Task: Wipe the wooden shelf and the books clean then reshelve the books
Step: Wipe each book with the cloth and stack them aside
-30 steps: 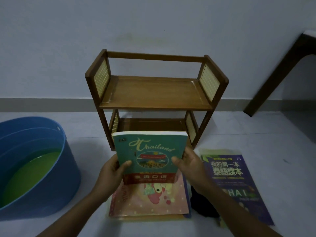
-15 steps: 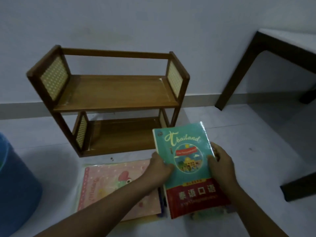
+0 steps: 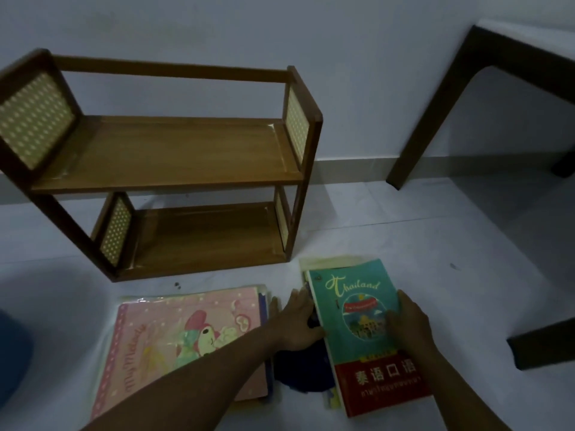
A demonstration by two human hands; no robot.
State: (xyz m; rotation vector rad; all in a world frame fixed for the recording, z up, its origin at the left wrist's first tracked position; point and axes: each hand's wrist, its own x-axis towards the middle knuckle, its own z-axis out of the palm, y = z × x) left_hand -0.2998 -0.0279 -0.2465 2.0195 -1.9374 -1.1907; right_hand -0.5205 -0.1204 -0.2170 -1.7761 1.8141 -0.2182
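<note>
The empty two-tier wooden shelf (image 3: 174,154) stands on the floor against the wall, at the upper left. In front of it lies a pink cartoon-cover book (image 3: 186,334) on top of other books. To its right, the teal and red Thailand book (image 3: 364,331) lies flat on another book whose pale top edge shows. My right hand (image 3: 409,325) grips the Thailand book's right edge with the thumb on its cover. My left hand (image 3: 295,321) rests with fingers spread beside the book's left edge, over a dark blue cloth (image 3: 298,368).
A blue tub's edge (image 3: 12,353) shows at the far left. A dark wooden table leg (image 3: 435,119) slants down at the upper right, and another dark leg (image 3: 541,346) juts in at the right. Pale floor lies between them.
The Thailand book has gone from in front of the shelf to the right and down onto the purple book. My view has swung right; the tub has nearly left it.
</note>
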